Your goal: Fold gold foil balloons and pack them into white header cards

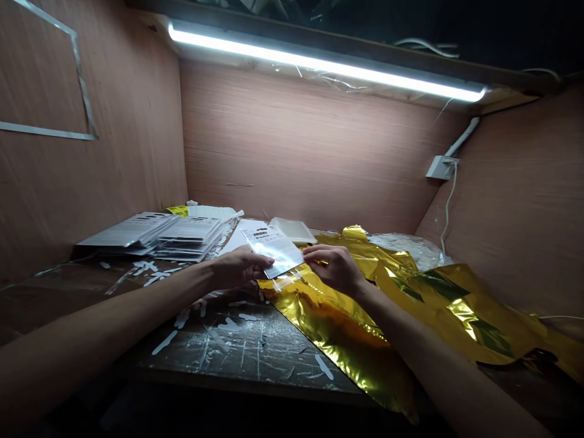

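Observation:
Between my two hands a flat white printed packet (279, 250) with a glossy clear surface is held up, tilted, above the table. My left hand (249, 266) pinches its lower left edge, the thumb lying on top. At its right edge, my right hand (332, 265) has its fingertips closed on the corner. Dark print and a hanging slot show near the packet's top. Crumpled shiny gold foil (319, 322) lies beneath and to the right of my right hand. Behind the packet rests a clear, flat plastic piece (293, 230).
Stacks of similar white packets (189, 231) stand at the left back. White scraps (165, 342) are scattered over the scratched dark table (255, 359). Clear plastic wrap (406, 248) lies at the right back. Wooden panels enclose three sides, with a lit tube (319, 62) overhead.

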`<act>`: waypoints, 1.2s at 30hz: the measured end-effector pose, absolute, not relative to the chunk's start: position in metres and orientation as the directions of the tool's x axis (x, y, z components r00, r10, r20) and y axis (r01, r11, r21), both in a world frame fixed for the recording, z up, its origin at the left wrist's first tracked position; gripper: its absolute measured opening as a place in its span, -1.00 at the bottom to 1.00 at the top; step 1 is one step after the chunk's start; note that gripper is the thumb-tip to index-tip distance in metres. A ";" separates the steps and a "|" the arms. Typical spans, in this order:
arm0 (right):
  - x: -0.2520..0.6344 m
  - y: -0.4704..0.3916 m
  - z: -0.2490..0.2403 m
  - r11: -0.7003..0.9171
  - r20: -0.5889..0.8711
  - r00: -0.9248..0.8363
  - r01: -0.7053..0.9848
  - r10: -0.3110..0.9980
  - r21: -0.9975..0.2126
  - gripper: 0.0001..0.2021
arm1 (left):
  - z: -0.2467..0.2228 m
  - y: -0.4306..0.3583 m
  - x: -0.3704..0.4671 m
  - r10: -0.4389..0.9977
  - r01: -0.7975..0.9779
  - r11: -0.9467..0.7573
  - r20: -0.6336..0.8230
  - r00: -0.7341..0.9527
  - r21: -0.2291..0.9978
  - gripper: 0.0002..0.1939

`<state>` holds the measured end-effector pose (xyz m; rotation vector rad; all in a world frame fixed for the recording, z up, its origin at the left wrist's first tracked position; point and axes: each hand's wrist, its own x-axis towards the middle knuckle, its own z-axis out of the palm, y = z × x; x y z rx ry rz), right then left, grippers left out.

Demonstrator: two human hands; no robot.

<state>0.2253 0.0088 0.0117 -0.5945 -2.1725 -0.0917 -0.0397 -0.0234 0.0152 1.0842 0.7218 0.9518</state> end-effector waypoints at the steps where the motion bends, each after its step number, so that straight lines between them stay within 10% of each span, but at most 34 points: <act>1: 0.223 0.007 0.012 0.889 0.768 -0.539 0.451 0.347 -0.085 -0.88 | 0.014 -0.025 -0.038 0.900 -0.269 0.153 -0.021 0.436 0.951 -0.66; 17: 0.190 -0.018 -0.004 0.958 0.606 -0.747 0.272 0.273 -0.096 -0.91 | 0.008 -0.028 -0.024 0.901 -0.282 0.167 -0.030 0.432 0.945 -0.89; 28: 0.182 -0.019 -0.012 0.935 0.584 -0.789 0.328 0.192 0.137 -0.79 | 0.007 -0.024 -0.023 0.938 -0.340 0.200 -0.079 0.338 0.919 -0.77; 32: 0.195 0.002 0.002 0.907 0.702 -0.583 0.341 0.410 -0.246 -0.86 | 0.012 -0.021 -0.027 0.937 -0.327 0.227 -0.114 0.330 0.917 -0.92; 36: 0.241 0.043 0.033 0.551 0.534 0.160 -0.087 0.830 -0.830 -0.85 | 0.019 -0.021 -0.034 0.946 -0.349 0.247 -0.146 0.290 0.904 -0.86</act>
